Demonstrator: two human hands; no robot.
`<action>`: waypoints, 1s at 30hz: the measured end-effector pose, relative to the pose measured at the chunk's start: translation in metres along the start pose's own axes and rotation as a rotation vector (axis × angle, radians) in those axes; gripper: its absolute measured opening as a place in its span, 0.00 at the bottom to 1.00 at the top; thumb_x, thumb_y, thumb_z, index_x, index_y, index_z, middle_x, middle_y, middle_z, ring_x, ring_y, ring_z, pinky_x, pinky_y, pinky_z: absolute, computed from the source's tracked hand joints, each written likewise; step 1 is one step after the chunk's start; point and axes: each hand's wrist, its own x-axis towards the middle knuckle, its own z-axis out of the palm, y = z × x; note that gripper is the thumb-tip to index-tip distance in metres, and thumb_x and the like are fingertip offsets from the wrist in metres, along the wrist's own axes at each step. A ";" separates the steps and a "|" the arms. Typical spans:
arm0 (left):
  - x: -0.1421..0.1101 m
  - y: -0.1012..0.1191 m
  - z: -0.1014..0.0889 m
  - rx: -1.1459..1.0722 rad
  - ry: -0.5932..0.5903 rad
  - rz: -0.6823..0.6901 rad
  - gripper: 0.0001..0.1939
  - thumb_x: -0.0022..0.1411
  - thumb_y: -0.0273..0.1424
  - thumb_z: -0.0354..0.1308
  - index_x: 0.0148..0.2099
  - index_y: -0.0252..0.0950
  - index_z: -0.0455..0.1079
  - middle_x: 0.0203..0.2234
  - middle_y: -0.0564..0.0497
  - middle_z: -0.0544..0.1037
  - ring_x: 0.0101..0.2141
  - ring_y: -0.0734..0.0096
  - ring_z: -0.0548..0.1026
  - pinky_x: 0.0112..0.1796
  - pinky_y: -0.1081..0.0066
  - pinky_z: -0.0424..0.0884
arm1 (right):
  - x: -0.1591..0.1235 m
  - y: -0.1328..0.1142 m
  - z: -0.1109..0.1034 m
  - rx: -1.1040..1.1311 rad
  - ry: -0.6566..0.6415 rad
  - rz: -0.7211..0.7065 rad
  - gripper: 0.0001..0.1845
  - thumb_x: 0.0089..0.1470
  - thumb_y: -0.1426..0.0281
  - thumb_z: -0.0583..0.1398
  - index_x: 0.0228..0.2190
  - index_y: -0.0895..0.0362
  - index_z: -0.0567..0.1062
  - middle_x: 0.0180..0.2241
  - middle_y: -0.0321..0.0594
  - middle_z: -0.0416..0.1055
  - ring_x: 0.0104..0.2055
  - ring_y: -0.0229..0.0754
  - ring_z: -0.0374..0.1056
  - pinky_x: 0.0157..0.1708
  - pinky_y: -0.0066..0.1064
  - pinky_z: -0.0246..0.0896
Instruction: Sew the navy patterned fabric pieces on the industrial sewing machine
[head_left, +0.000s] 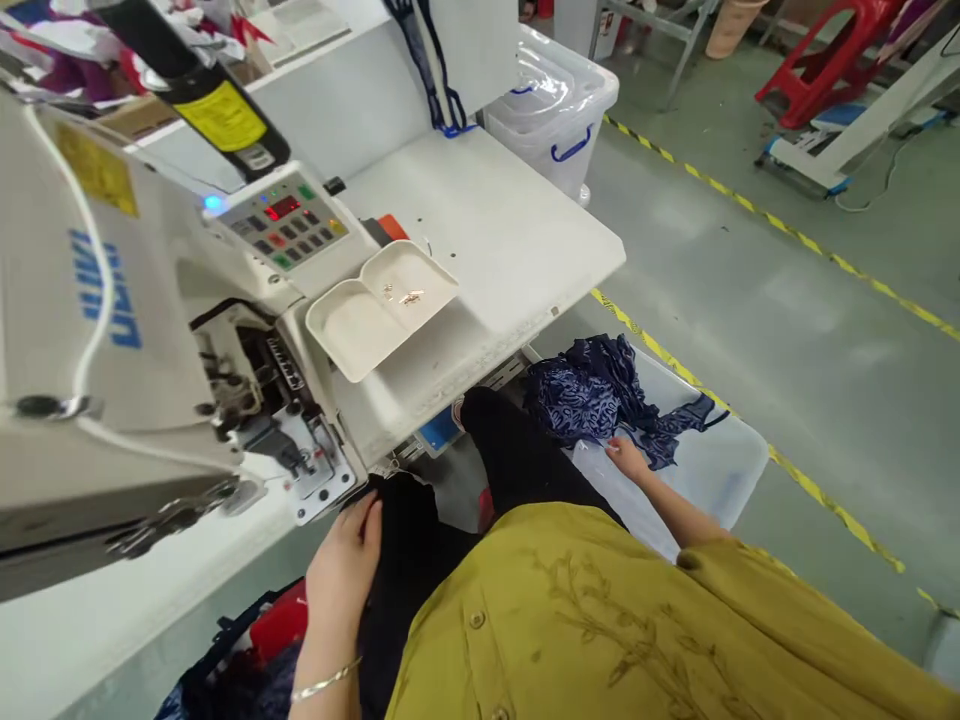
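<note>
My right hand (pixel 628 458) is closed at the edge of a pile of navy patterned bras (pixel 577 400), its fingers pinching the fabric of one. The pile lies in a translucent white plastic tub (pixel 739 455) to the right of my legs. My left hand (pixel 346 560) hangs by the front edge of the sewing table, over my black trousers. Its fingers are loosely bent with the thumb a little apart, and nothing shows in them; the fingertips are partly hidden. Near it is the needle area of a sewing machine (pixel 304 460).
On the white table (pixel 517 230) sits a cream two-part tray (pixel 352 325) with small metal bits, beside a control panel (pixel 285 225). A lidded plastic bin (pixel 555 120) stands behind the table. Dark and red fabric (pixel 281 625) lies low at left. Yellow-black tape (pixel 810 490) marks the floor.
</note>
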 end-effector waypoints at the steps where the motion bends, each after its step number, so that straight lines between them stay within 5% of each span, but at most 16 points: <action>1: 0.012 0.026 -0.006 0.010 0.136 0.181 0.19 0.68 0.39 0.46 0.51 0.37 0.72 0.46 0.44 0.78 0.43 0.58 0.77 0.44 0.64 0.72 | 0.005 -0.002 0.003 0.018 -0.017 -0.005 0.13 0.60 0.66 0.60 0.44 0.60 0.73 0.45 0.42 0.72 0.42 0.41 0.71 0.43 0.40 0.69; 4: 0.042 0.091 -0.019 0.055 0.390 0.602 0.17 0.66 0.31 0.53 0.56 0.37 0.68 0.48 0.43 0.77 0.44 0.60 0.77 0.46 0.65 0.70 | 0.027 -0.010 0.006 0.060 -0.032 -0.005 0.14 0.59 0.66 0.61 0.45 0.60 0.72 0.48 0.43 0.71 0.47 0.44 0.70 0.48 0.43 0.66; 7: 0.073 0.133 -0.027 0.076 0.463 0.823 0.27 0.63 0.30 0.58 0.63 0.37 0.60 0.54 0.40 0.72 0.51 0.56 0.73 0.49 0.62 0.69 | 0.059 -0.015 -0.007 0.092 0.032 0.055 0.20 0.59 0.66 0.60 0.50 0.62 0.69 0.50 0.48 0.70 0.52 0.47 0.67 0.52 0.44 0.61; 12: 0.131 0.168 -0.025 0.170 0.357 0.939 0.41 0.62 0.40 0.59 0.69 0.32 0.45 0.61 0.31 0.61 0.59 0.45 0.63 0.55 0.51 0.63 | 0.125 -0.019 -0.042 0.113 0.200 0.210 0.53 0.51 0.53 0.63 0.62 0.75 0.48 0.62 0.72 0.49 0.66 0.60 0.47 0.61 0.44 0.46; 15: 0.153 0.172 -0.019 0.241 0.330 0.961 0.45 0.60 0.44 0.60 0.70 0.30 0.44 0.61 0.29 0.60 0.60 0.41 0.60 0.57 0.47 0.59 | 0.163 -0.026 -0.054 0.108 0.233 0.272 0.69 0.40 0.45 0.65 0.64 0.74 0.37 0.66 0.73 0.34 0.69 0.64 0.31 0.64 0.49 0.35; 18: 0.159 0.172 -0.016 0.284 0.336 0.967 0.44 0.60 0.42 0.61 0.70 0.30 0.44 0.59 0.30 0.63 0.60 0.42 0.60 0.58 0.47 0.59 | 0.195 -0.034 -0.057 0.104 0.204 0.280 0.75 0.33 0.42 0.66 0.65 0.69 0.34 0.67 0.68 0.29 0.69 0.65 0.25 0.64 0.54 0.28; 22: 0.157 0.176 -0.018 0.319 0.340 0.971 0.45 0.59 0.39 0.62 0.70 0.31 0.43 0.57 0.31 0.67 0.59 0.43 0.63 0.56 0.49 0.62 | 0.229 -0.044 -0.054 0.119 0.153 0.256 0.73 0.35 0.46 0.68 0.65 0.65 0.34 0.66 0.64 0.40 0.69 0.60 0.32 0.64 0.52 0.26; 25: 0.157 0.179 -0.020 0.337 0.315 0.959 0.46 0.60 0.38 0.62 0.70 0.31 0.41 0.56 0.33 0.68 0.57 0.45 0.66 0.55 0.50 0.64 | 0.247 -0.050 -0.049 0.151 0.146 0.301 0.66 0.42 0.54 0.69 0.65 0.68 0.36 0.63 0.67 0.51 0.66 0.56 0.48 0.64 0.49 0.37; 30: 0.158 0.179 -0.020 0.364 0.284 0.946 0.44 0.61 0.37 0.61 0.70 0.30 0.41 0.57 0.34 0.69 0.57 0.47 0.67 0.56 0.50 0.63 | 0.258 -0.048 -0.048 0.198 0.204 0.382 0.29 0.58 0.60 0.61 0.57 0.60 0.63 0.55 0.51 0.65 0.54 0.51 0.65 0.54 0.50 0.59</action>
